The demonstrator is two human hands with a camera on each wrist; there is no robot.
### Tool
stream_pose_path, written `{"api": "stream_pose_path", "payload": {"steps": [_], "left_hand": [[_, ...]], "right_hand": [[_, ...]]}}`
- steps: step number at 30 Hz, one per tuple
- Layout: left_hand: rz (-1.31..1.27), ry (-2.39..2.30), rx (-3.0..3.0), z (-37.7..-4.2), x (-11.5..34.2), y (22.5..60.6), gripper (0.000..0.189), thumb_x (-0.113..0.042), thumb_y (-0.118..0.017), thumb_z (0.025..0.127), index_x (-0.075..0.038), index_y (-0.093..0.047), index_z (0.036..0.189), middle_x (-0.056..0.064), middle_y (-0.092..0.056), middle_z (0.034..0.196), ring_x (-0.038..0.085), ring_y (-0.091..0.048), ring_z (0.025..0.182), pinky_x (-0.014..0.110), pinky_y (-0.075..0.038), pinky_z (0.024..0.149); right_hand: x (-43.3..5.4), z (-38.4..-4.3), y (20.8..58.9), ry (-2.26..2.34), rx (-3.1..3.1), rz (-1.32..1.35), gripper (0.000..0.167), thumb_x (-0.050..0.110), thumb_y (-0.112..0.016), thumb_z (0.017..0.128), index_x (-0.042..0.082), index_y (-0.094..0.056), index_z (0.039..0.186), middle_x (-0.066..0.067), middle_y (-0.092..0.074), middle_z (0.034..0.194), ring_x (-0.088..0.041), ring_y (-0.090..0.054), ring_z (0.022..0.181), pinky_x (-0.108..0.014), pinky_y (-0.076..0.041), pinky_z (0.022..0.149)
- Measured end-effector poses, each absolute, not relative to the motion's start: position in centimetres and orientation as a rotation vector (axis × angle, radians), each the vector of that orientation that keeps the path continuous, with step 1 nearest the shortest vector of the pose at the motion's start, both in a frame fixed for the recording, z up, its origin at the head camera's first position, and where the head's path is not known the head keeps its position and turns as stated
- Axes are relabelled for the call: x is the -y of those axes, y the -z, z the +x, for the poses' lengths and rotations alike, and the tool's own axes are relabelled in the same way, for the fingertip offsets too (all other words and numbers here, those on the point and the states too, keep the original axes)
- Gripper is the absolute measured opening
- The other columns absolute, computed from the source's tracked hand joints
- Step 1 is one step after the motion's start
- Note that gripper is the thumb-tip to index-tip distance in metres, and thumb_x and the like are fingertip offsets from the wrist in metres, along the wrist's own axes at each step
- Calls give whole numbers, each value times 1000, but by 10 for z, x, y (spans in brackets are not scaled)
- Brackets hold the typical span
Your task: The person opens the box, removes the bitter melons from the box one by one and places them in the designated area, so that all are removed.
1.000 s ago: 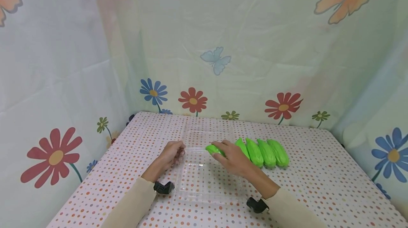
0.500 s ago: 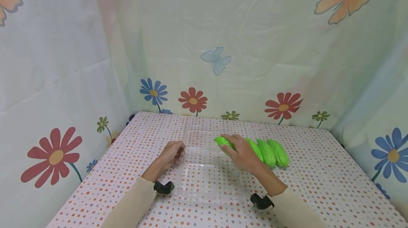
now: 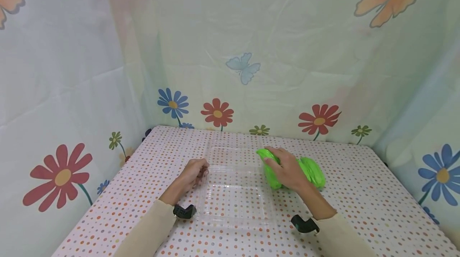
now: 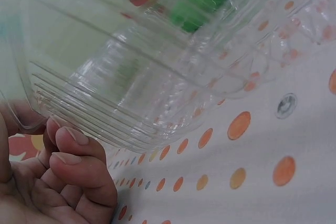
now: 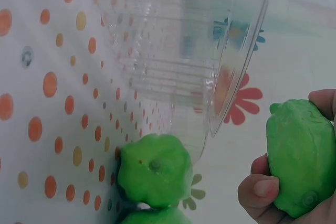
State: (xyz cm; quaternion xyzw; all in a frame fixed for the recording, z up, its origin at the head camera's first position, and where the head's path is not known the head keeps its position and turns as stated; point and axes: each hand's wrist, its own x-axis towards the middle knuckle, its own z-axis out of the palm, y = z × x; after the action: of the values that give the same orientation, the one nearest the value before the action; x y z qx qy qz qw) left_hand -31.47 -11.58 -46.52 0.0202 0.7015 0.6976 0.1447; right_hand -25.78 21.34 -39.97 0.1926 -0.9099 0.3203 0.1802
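A clear plastic clamshell box (image 3: 235,222) lies open on the dotted table, its lid folded toward the back. My left hand (image 3: 192,174) pinches its left edge near the hinge; in the left wrist view, curled fingertips (image 4: 73,136) meet the ridged plastic. My right hand (image 3: 287,169) holds a ribbed green gourd (image 5: 300,158) with thumb and fingers around it, raised beside the box's right edge. Below and behind this hand are more green gourds (image 3: 312,172) in a row, partly hidden by it. One of them shows its lobed end (image 5: 155,169) in the right wrist view.
The table (image 3: 359,205) has a white cover with coloured dots. A curtain (image 3: 294,69) printed with flowers and butterflies hangs behind it and on both sides. Dark wrist cameras (image 3: 304,224) sit below each hand.
My right hand has moved right and slightly up with the gourd, from above the box to over the row of gourds. My left hand stays on the box edge.
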Motion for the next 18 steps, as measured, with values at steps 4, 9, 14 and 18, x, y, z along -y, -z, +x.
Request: {"api": "stream_pose_path", "payload": {"steps": [4, 9, 14, 18], "left_hand": [[51, -2012, -2017, -314, 116, 464, 18, -16, -52, 93, 2, -57, 96, 0, -53, 65, 11, -39, 49, 23, -35, 42], [53, -2020, -2011, -314, 116, 465, 18, -16, -53, 92, 2, -57, 97, 0, -53, 65, 11, -39, 49, 23, -35, 43], [58, -2018, -2020, -315, 117, 466, 18, -16, -53, 92, 1, -57, 94, 1, -53, 64, 11, -38, 49, 23, -35, 42], [61, -2014, -2017, -315, 117, 466, 18, -16, -53, 92, 1, -57, 94, 1, -53, 64, 11, -38, 49, 23, -35, 42]], "right_hand": [[-219, -257, 401, -889, 2589, 502, 47, 28, -55, 103, 4, -56, 143, -24, -63, 129, -42, -59, 117, -62, -47, 94], [-227, -259, 400, -888, 2593, 461, 47, 28, -54, 102, 4, -56, 143, -24, -63, 128, -39, -60, 113, -60, -47, 93], [-239, -259, 398, -889, 2605, 383, 48, 27, -52, 103, 2, -54, 144, -27, -60, 133, -44, -56, 122, -63, -43, 100], [-247, -259, 394, -908, 2598, 318, 50, 26, -52, 103, 0, -52, 145, -28, -57, 137, -45, -53, 125, -63, -42, 101]]}}
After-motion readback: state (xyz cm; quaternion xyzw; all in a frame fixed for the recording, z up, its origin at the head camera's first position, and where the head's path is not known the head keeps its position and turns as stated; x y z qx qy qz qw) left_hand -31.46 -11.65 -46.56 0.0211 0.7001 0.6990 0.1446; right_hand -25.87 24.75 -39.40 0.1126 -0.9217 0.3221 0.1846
